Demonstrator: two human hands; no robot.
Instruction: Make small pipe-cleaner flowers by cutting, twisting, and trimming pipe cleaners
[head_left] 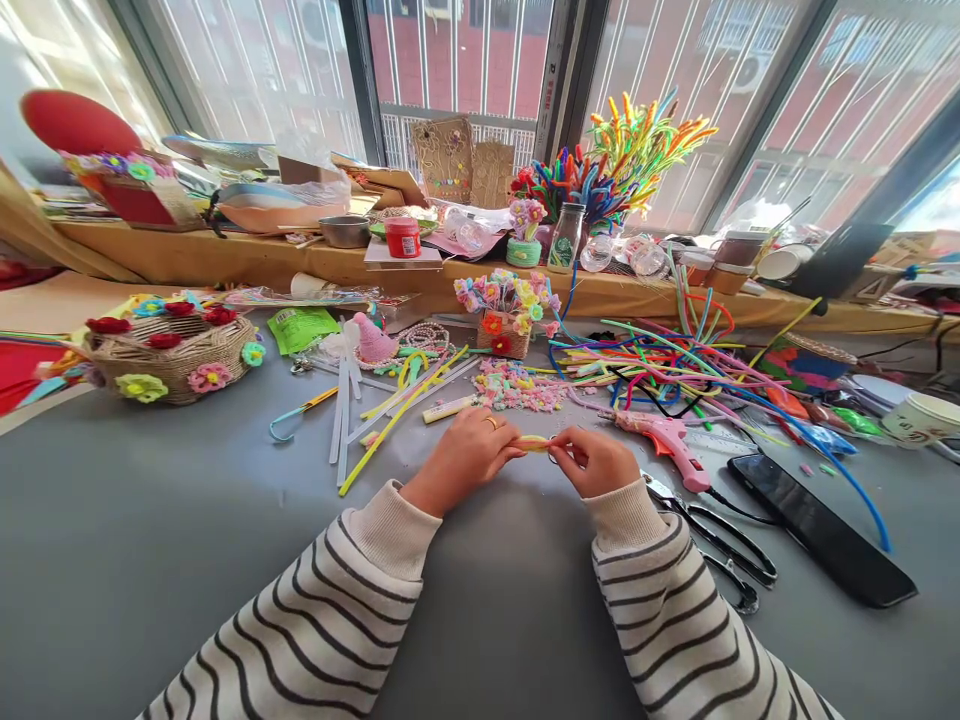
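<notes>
A short yellow-and-pink fuzzy strand [534, 443] spans the gap between both hands over the middle of the gray tabletop [225, 540]. The left hand [471, 450] pinches one end; the right hand [595, 460] grips the other between thumb and fingertips. Beyond them, toward the far edge, lie pastel bits [525, 388] and a small flower-covered pot [504, 338]. Toward the right edge rest a pink glue gun [675, 450], black-handled scissors [731, 540] and a smartphone [817, 525]. Pipe cleaners [660, 362] heap near the far right corner, a flower-trimmed woven basket [174, 362] near the far left.
</notes>
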